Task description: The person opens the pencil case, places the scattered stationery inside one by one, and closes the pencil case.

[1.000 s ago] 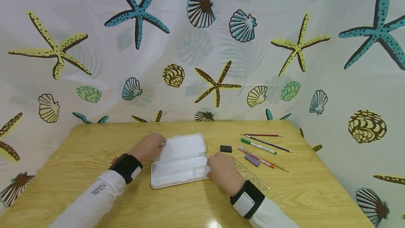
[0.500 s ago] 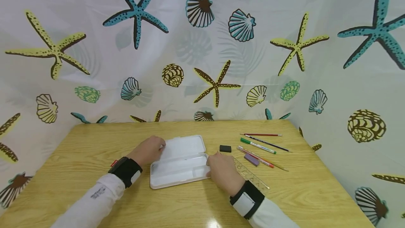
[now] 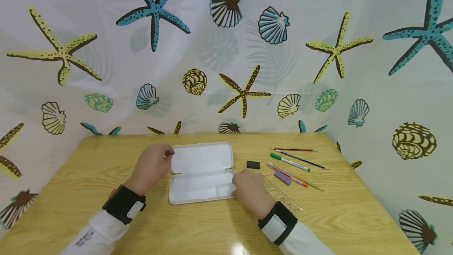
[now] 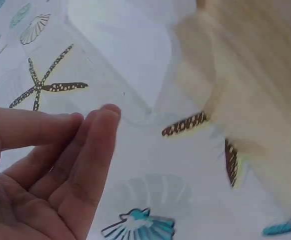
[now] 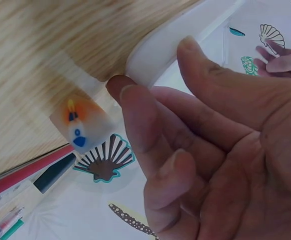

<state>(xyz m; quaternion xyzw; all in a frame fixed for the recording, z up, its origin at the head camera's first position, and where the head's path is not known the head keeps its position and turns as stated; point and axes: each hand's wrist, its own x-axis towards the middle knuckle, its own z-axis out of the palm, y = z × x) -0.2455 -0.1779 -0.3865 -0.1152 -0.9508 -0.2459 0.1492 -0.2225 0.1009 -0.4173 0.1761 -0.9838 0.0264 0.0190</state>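
Note:
A white pencil case lies opened on the table, its lid folded back on the far side. The tray holds nothing but a small divided section at its right end. My left hand is just beside the lid's left edge; in the left wrist view its thumb and fingers come close together with nothing between them, apart from the lid. My right hand pinches the tray's right end, the thumb on the wall and fingertips at the corner in the right wrist view.
Right of the case lie a black eraser, a purple eraser, a clear ruler partly behind my right hand, a green-capped marker and several pencils, including a red one. A patterned cloth hangs behind the wooden table.
My left hand has come off the lid and moved left and back. The lid has swung further back and lies flatter. My right hand stays at the tray's right end.

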